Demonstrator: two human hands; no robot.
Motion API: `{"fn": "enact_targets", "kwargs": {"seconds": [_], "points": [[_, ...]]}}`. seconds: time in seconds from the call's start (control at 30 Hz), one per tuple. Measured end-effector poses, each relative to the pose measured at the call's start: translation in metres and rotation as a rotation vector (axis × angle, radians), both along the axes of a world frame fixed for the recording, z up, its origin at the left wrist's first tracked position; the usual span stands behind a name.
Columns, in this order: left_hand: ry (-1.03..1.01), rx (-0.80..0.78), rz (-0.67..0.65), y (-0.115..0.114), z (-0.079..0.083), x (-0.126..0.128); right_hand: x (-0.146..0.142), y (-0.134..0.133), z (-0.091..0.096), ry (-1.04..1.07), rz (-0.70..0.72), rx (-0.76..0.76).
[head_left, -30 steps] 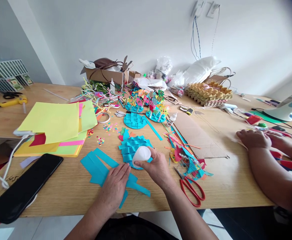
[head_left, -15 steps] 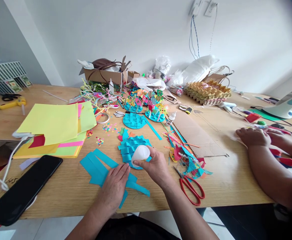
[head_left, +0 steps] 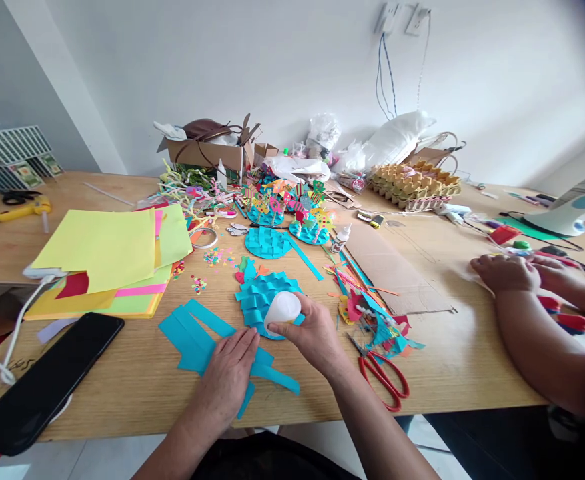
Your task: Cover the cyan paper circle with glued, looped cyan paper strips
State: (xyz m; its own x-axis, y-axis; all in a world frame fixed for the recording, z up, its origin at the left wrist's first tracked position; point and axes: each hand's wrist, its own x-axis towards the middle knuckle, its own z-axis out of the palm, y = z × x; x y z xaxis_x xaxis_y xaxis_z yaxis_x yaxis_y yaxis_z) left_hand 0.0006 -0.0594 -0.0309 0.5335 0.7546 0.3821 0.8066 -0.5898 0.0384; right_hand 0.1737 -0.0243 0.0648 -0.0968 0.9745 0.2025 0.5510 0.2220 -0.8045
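Observation:
My right hand [head_left: 317,333] is wrapped round a white glue bottle [head_left: 283,310], its base toward me and its nozzle end hidden. The bottle is tilted over the near right part of a round piece covered in looped turquoise paper strips [head_left: 259,293]. My left hand [head_left: 229,367] lies with fingers stretched out and close together, fingertips at that piece's near edge. Beneath and beside my left hand are loose turquoise paper strips [head_left: 185,337]. Red-handled scissors [head_left: 385,380] lie open to the right of my right hand.
Paper scraps [head_left: 372,320] and a cardboard sheet [head_left: 397,267] lie right. Finished-looking turquoise bases with colourful cutouts [head_left: 309,223] stand behind, near a small glue bottle [head_left: 341,238]. Coloured paper [head_left: 102,247] and a black phone [head_left: 47,380] are left. Another person's hands [head_left: 509,273] work at far right.
The view has shifted very slightly. Both of my hands and the glue bottle keep nearly the same place over the turquoise piece.

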Motion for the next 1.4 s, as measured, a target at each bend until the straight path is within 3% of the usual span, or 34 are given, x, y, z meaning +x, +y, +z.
{"fn": "enact_targets", "kwargs": {"seconds": [0.47,1.4], "points": [[-0.007,0.029,-0.014,0.0006,-0.0017,-0.0009,-0.0013,-0.0017,0.0068,-0.008,-0.004,-0.022],[0.000,0.073,-0.026,0.0017,0.0011,-0.0011,-0.0026,0.0004,-0.0009,-0.007,0.007,-0.015]]}}
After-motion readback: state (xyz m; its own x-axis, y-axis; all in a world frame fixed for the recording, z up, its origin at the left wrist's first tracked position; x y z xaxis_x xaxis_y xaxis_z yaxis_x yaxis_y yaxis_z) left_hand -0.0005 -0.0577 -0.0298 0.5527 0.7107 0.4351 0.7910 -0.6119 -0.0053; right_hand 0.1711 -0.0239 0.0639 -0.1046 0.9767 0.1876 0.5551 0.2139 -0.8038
